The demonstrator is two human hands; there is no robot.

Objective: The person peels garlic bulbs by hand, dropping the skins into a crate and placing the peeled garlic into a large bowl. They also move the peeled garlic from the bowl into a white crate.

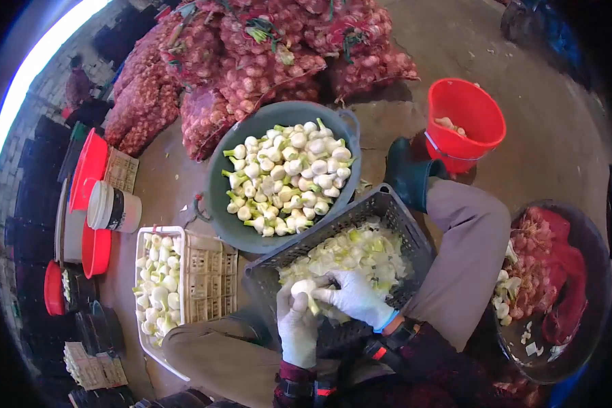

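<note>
A white peeled garlic bulb with a short green stem is between my two gloved hands. My left hand is closed around it from below and the left. The fingers of my right hand pinch at its right side, by the stem; whether a bit of skin is between them I cannot make out. Both hands are above a black plastic crate that holds loose pale garlic skins. Just beyond the crate stands a large grey-green basin, heaped with peeled garlic bulbs.
A white basket of garlic stands at left. Red mesh sacks are piled behind the basin. A red bucket is at upper right. A dark tub with unpeeled garlic and red netting sits at right. Far left, a person is visible.
</note>
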